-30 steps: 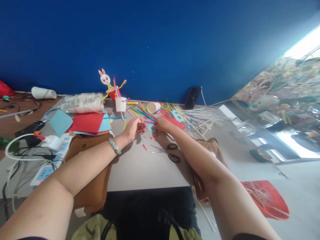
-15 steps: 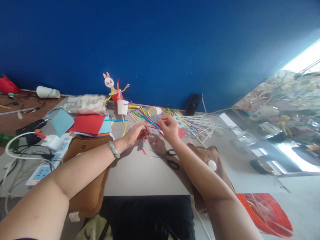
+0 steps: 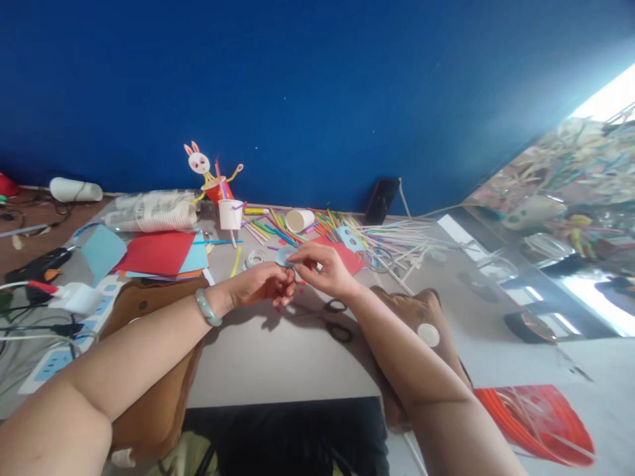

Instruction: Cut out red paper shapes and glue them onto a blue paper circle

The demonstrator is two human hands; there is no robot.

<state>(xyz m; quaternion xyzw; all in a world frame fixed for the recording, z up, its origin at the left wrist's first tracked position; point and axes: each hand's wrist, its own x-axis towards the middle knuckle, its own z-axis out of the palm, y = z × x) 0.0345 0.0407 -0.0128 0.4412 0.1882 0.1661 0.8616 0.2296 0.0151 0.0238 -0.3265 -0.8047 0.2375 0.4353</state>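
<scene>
My right hand (image 3: 325, 270) is closed in a pinch, thumb and forefinger meeting beside a small pale blue round piece (image 3: 285, 256). Its fingertips seem to grip the edge of that piece. Close on the left, my left hand (image 3: 268, 284) is curled with its fingers bent in, nearly touching the right fingertips. Whatever it may hold is hidden. Black-handled scissors (image 3: 338, 332) lie on the table below my right wrist. A white ring-shaped roll (image 3: 254, 259) rests behind my left hand. Small red scraps (image 3: 278, 309) show under the left fingers.
Behind the hands lie a tipped paper cup (image 3: 299, 220), many coloured sticks (image 3: 397, 233), and red paper (image 3: 347, 254) with a light blue cutout (image 3: 350, 238). A rabbit figure (image 3: 199, 163) and a white cup (image 3: 231, 215) stand at left. A power strip (image 3: 59, 360) lies far left.
My right hand has come down and left with the pale blue piece, and my hands are now together. The view has shifted slightly to the right.
</scene>
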